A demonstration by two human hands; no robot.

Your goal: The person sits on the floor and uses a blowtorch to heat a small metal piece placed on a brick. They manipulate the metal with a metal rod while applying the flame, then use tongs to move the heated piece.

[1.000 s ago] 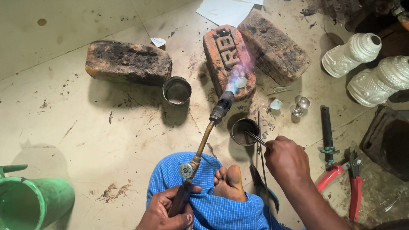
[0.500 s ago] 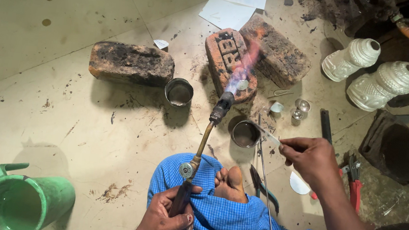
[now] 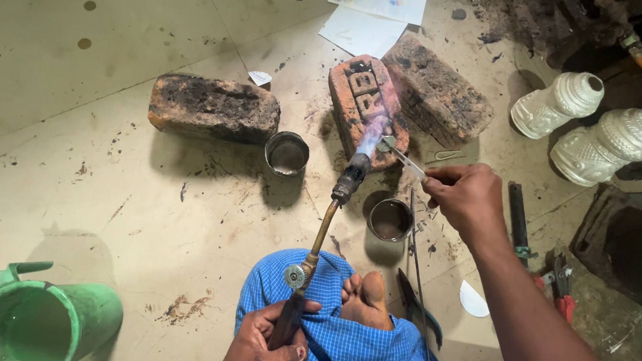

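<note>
A gas torch (image 3: 330, 228) is being gripped in the left hand (image 3: 264, 346), fingers wrapped tight round its handle. Thin tweezers (image 3: 402, 160) are being pinched between the fingers of the right hand (image 3: 466, 197). A tiny metal piece (image 3: 386, 142) is being held in the flame, over the middle brick (image 3: 364, 107).

The piece could be dropped if the pinch is loosened. The bare foot (image 3: 363, 300) and blue cloth (image 3: 368, 355) could be burned if the flame is tipped down.

The floor (image 3: 102, 208) is being used as a worktable; it is pale and sooty.

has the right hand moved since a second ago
Yes. The right hand has lifted from beside the small metal cup toward the brick, now holding tweezers at the torch flame.
</note>
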